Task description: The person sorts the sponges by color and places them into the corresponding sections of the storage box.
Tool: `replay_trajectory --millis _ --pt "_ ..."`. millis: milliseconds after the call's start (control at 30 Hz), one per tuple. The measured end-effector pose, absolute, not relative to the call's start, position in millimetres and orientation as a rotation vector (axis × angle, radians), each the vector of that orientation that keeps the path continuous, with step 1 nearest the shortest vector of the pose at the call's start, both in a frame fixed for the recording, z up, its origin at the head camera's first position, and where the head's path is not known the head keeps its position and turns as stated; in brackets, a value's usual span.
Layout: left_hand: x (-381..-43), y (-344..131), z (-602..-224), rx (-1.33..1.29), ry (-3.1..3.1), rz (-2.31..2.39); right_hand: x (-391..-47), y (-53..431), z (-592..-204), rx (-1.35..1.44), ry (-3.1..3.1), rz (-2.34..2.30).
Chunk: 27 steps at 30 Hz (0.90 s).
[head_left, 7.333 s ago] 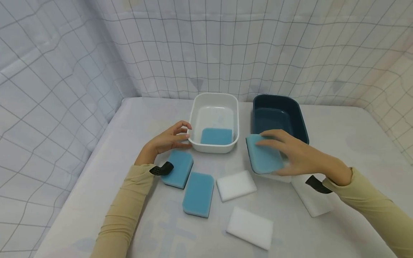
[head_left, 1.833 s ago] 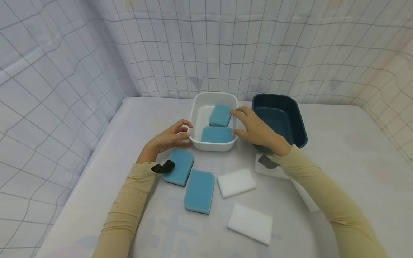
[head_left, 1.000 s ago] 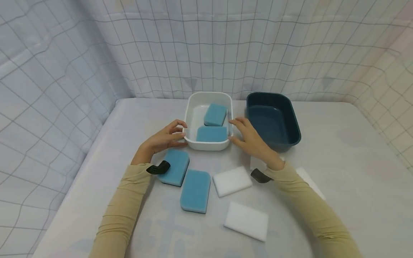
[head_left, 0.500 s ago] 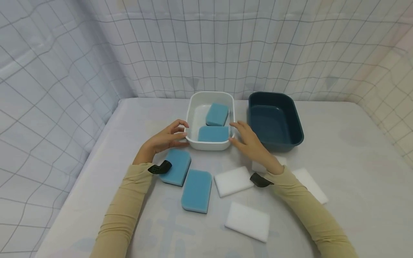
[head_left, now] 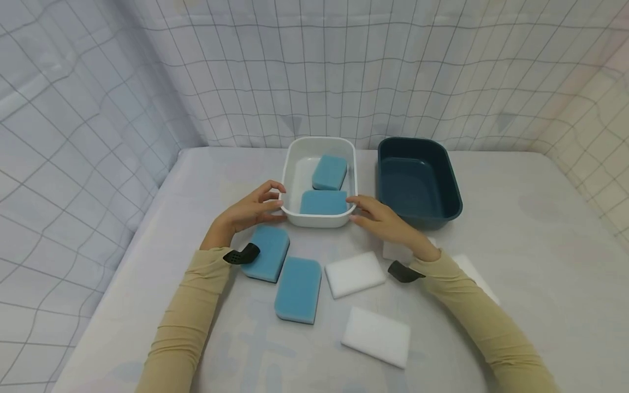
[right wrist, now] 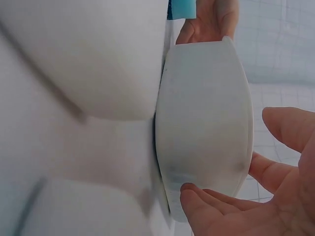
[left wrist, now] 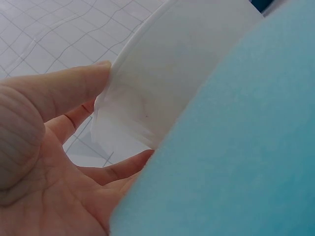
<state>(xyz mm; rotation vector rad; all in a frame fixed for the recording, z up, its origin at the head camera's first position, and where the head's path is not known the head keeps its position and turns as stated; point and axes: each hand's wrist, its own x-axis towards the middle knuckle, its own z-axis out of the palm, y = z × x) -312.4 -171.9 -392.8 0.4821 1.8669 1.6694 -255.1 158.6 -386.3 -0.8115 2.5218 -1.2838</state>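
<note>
The blue sponge point(head_left: 330, 171) formerly in my right hand point(head_left: 388, 222), right of centre, now lies in the white tub point(head_left: 316, 221), upper centre. That hand has moved to the tub's lower right corner, apparently touching; contact is not clearly visible.

No readable text — no label, brand, number or sign, in head or wrist views.

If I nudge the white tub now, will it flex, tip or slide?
The white tub probably keeps its shape: its rim and smooth walls look unbent. Tipping seems unlikely, since it sits low and broad on the table. It may slide fairly easily, holding only two blue sponges, which could shift because bare floor shows beside them.
</note>
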Motion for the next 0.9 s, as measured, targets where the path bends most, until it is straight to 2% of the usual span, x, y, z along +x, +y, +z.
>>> replay_trajectory --millis 900 --pt "-310 -177 -388 0.502 1.986 1.579 -257 139 -390 -0.633 2.795 -1.278"
